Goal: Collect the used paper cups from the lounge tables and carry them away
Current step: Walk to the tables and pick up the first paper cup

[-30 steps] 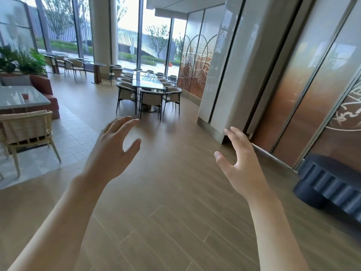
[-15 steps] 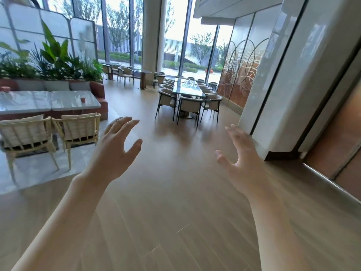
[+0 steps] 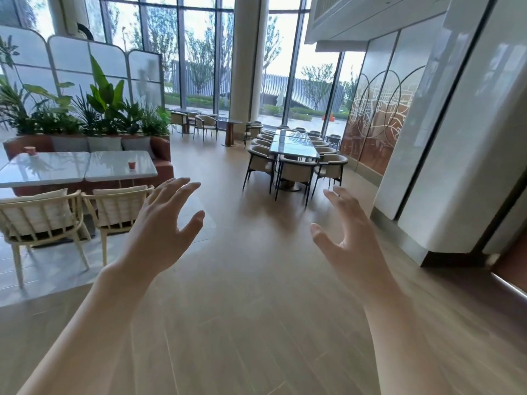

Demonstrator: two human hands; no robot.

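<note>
Both hands are empty, the left hand (image 3: 162, 226) and right hand (image 3: 350, 238) raised with fingers spread, no grip on anything. Two paper cups (image 3: 131, 165) (image 3: 30, 151) stand well ahead and left on the bench (image 3: 85, 169). This looks like the approach; next comes walking over and reaching.

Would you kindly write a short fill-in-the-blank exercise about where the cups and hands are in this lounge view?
1. The small red paper cup stands on the glossy white ____.
2. A second reddish paper cup stands farther to the ____.
3. The left hand and right hand hold ____.
4. The long glass-topped table is ringed by ____.

Missing words: table; left; nothing; chairs
</note>
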